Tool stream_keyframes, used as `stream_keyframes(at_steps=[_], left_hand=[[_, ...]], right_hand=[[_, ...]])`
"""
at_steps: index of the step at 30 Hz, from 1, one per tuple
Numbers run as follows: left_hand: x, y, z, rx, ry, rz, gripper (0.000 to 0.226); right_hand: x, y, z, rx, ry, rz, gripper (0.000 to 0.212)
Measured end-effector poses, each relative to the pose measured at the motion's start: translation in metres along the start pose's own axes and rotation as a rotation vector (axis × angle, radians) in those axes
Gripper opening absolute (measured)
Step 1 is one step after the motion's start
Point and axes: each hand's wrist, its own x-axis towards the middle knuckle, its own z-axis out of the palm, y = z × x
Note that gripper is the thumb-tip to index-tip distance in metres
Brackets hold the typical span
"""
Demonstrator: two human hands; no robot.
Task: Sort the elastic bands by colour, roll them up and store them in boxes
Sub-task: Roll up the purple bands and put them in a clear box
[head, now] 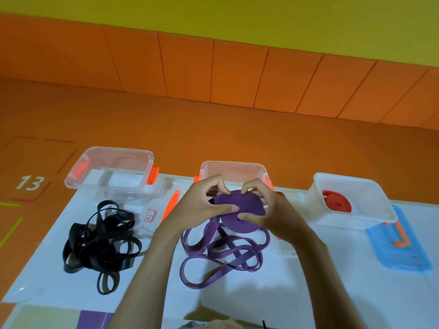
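Observation:
Both hands hold a thick purple roll of elastic band (244,211) above the white table (332,293). My left hand (204,205) pinches its left side with thumb and fingers. My right hand (263,205) grips its right side. Loose purple band (221,255) trails from the roll in loops on the table below. A tangled pile of black bands (99,243) lies at the left. A red roll (336,204) sits inside the white box (370,219) at the right. Two clear boxes with orange clips stand behind: one at the left (111,169), one in the middle (235,168), partly hidden by my hands.
A blue lid with an orange clip (401,248) lies at the right edge beside the white box. A clear lid with an orange clip (164,203) lies between the clear boxes. Orange floor and padded wall lie beyond the table's far edge.

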Motion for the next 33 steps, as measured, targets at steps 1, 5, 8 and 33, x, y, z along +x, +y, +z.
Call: stream_keyframes(at_steps=[1,5,8,33], left_hand=[[0.0,0.0,0.0,0.006,0.005,0.001,0.032],[-0.001,0.006,-0.003,-0.036,0.013,0.016,0.031],[-0.004,0.006,-0.012,-0.078,-0.047,0.004,0.042],[0.004,0.014,-0.016,0.085,-0.033,-0.06,0.033]], right_hand=[[0.0,-0.002,0.0,0.0,0.019,-0.009,0.063],[-0.002,-0.007,0.0,0.01,0.151,-0.062,0.073],[-0.004,-0.004,0.003,0.081,0.224,-0.095,0.068],[-0.001,0.0,0.015,0.013,0.172,-0.068,0.053]])
